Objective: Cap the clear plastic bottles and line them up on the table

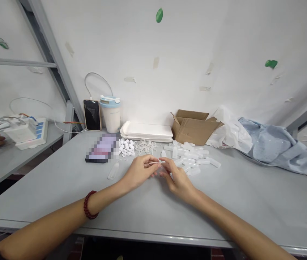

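On the tabletop [142, 213], our left hand [138, 171] pinches a thin white cord [153, 163]; our right hand's [180, 182] fingers curl nearly closed beside it, their hold unclear. One corded translucent sleeve [113, 171] lies left, seemingly done. Many loose sleeves [192, 156] right, plus farther white caps [126, 148] and tangled cords [145, 146], suggest we have most left.

White wall [180, 43], tape scraps [156, 62], grey table [240, 202].
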### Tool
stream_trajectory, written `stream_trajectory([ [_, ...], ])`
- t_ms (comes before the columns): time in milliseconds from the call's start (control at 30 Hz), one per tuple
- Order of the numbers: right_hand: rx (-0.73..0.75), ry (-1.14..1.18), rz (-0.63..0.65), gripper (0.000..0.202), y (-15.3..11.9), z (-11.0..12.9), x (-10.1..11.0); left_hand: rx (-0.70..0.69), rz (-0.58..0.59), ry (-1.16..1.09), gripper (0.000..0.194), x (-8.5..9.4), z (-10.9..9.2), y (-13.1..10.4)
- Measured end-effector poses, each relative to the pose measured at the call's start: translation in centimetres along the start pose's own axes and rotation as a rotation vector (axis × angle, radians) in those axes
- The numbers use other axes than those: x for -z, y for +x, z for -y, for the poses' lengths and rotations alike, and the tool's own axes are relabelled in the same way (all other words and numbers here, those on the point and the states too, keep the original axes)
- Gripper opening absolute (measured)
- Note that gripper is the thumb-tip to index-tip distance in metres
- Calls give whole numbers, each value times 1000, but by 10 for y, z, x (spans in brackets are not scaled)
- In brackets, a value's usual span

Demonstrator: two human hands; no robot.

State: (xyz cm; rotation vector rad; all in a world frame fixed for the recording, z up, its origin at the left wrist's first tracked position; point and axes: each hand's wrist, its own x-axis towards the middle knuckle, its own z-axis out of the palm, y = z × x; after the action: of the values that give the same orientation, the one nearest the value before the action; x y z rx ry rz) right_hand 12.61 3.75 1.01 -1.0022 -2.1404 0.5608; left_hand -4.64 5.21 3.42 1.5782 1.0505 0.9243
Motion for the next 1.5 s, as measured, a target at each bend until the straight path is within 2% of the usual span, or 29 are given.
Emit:
stream_trajectory([
  [200, -14, -9, -28, 38, -1, -1, -1, -15, 80, -9, 25, 1, 4, 0],
  [300, -31, -14, -36, 36, -1, 0, -2, -21, 80, 21, 24, 1, 1, -1],
  [433, -47, -13, -38, 33, 1, 2, -2, -49, 8, 149, 23, -2, -2, -3],
  [567, 18, -70, -72, 26, 1, 1, -2, -98, -111, 317, 25, -4, -1, -5],
  [733, 12, -57, -84, 23, -1, 0, -4, -141, -107, 381, 29, -4, 3, -5],
  [833, -107, 121, -82, 21, 1, 3, -2, -174, -55, 358, 23, -3, 3, -5],
  [933, -259, 416, -48, 22, 5, 6, 3, -258, -28, 468, 20, -1, 2, -6],
  [1067, -365, 712, -12, 24, 10, 7, 11, -509, -56, 727, 20, 5, -3, -9],
  [1167, -393, 881, 55, 25, 10, 6, 14, -648, 40, 813, 29, 8, -7, -11],
  [1267, -401, 987, 90, 27, 10, 5, 14, -670, 110, 871, 48, 8, -8, -12],
  [1500, -456, 1028, 111, 29, 9, 6, 11, -738, 81, 987, 27, 9, -8, -10],
])
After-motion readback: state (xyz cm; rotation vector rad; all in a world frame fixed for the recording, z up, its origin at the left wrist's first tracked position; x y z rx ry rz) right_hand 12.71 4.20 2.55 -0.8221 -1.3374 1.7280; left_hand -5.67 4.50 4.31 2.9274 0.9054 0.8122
